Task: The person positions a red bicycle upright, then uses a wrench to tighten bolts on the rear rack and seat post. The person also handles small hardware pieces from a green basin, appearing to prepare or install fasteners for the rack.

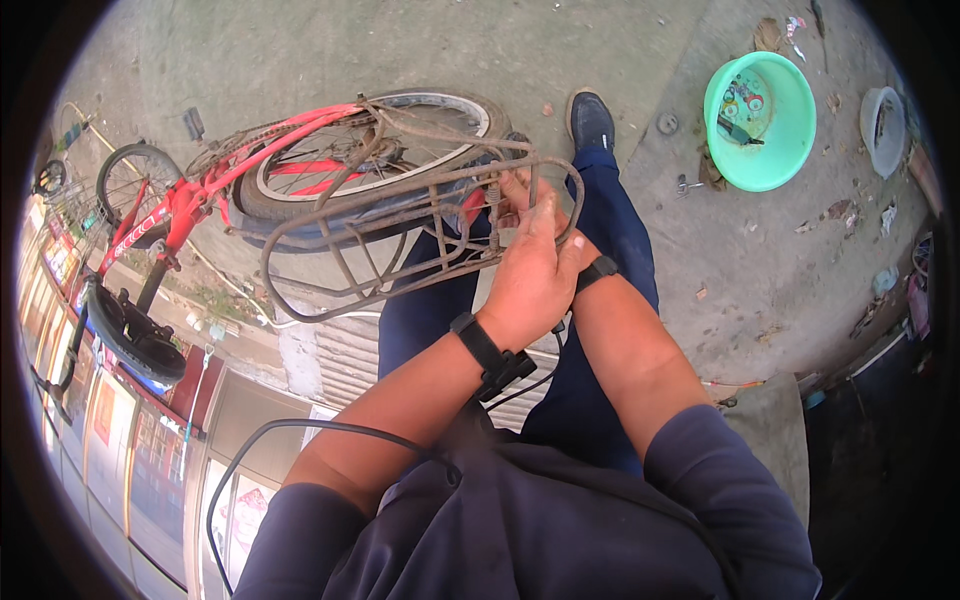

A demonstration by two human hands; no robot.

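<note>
A red bicycle (215, 185) lies tilted on the left, its rear wheel (470, 105) toward the middle. Over that wheel reaches a rusty metal rear rack (340, 235), its rounded end close to me. Both my hands are at this end, beside a coiled spring (493, 200) on the rack. My left hand (530, 265) is closed at the rack's bars, its fingertips partly hidden. Behind it, my right hand (513, 192) is mostly covered; its bent fingers pinch near the spring, and what they hold cannot be made out. Black bands circle both wrists.
A mint-green basin (712, 110) with small parts and a dark-handled tool stands at the upper right. Farther right is a pale translucent tub (866, 135). My shoe (591, 122) rests on the concrete. Other bicycle wheels (140, 185) and a black saddle (130, 330) show at left.
</note>
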